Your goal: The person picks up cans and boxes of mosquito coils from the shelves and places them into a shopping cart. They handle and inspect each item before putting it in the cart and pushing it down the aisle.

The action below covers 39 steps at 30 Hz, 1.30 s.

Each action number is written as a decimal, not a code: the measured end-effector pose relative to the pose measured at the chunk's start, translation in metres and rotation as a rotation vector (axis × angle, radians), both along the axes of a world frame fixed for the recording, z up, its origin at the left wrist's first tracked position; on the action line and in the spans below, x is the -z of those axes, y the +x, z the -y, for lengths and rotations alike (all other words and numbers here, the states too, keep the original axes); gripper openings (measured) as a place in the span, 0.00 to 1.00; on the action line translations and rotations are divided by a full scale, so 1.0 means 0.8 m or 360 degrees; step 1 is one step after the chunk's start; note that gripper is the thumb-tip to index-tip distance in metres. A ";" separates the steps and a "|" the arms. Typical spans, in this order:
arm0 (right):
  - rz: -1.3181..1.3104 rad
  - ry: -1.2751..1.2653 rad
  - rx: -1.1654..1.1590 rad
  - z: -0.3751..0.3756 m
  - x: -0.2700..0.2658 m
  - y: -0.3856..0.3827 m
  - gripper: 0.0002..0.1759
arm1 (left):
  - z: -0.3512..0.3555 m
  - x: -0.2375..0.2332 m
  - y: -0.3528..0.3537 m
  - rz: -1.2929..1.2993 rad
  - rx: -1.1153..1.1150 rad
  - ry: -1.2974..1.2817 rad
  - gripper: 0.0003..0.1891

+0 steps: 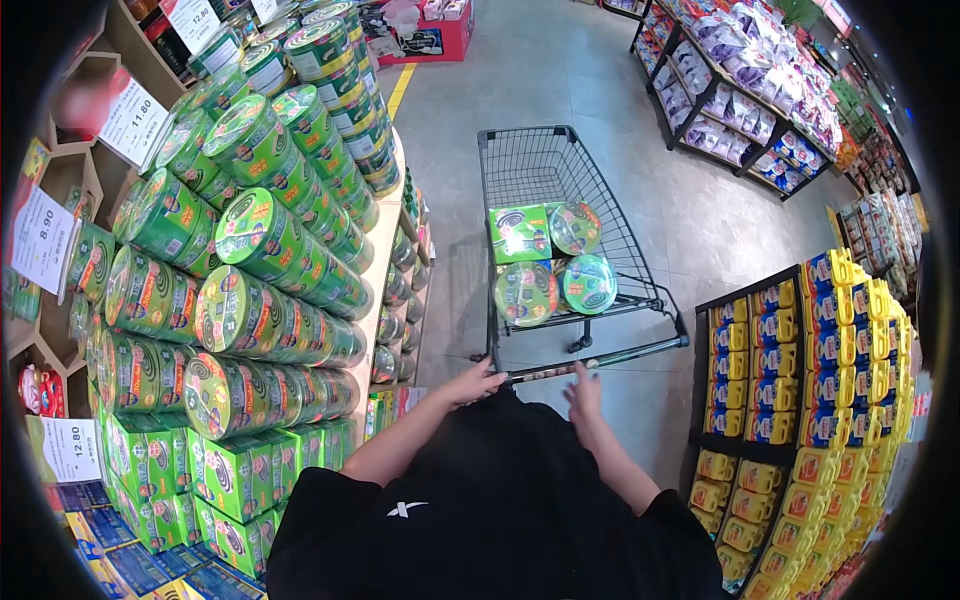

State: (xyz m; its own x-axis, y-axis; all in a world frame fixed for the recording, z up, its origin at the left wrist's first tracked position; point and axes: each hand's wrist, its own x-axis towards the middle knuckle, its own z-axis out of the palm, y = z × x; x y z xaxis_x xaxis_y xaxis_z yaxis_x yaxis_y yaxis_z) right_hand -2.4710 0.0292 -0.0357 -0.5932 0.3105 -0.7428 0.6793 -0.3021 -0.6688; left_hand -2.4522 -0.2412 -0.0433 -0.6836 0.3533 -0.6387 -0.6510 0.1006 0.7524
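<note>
A black wire shopping cart (pixel 620 232) stands in front of me, its handlebar (pixel 642 352) running across just ahead of my body. My left hand (pixel 474 383) is closed on the left end of that bar. At the middle of the bar, my right hand (pixel 584 392) has its fingers apart, fingertips right at the handle. Inside the cart lie a green square box (pixel 520 233) with a spiral picture and several round packs, among them a green mosquito coil pack (pixel 589 284) and a darker one (pixel 526 293) beside it.
To the left rises a tall display of stacked green cylindrical packs (pixel 262 318), with green boxes (pixel 232 478) below and price cards (pixel 44 238). At right stands a black rack (pixel 703 375) of yellow jugs (pixel 835 330). Farther back is a shelf of purple-and-white bags (pixel 735 55).
</note>
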 end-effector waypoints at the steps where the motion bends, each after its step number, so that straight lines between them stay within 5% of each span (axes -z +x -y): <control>1: 0.0022 -0.0304 -0.0038 0.009 0.010 0.000 0.26 | -0.001 -0.005 0.000 0.0117 -0.0007 -0.0016 0.43; 10: -0.0301 -0.0396 0.0651 0.014 0.059 -0.049 0.15 | 0.026 0.041 0.022 0.0118 -0.0380 -0.0079 0.37; 22: -0.0539 0.0132 0.0287 -0.088 0.034 -0.072 0.05 | 0.066 0.054 0.024 0.0259 -0.0683 -0.0264 0.28; 39: -0.0144 0.0623 -0.0325 -0.363 0.030 -0.116 0.09 | 0.078 0.049 -0.005 0.0138 -0.0984 -0.0222 0.24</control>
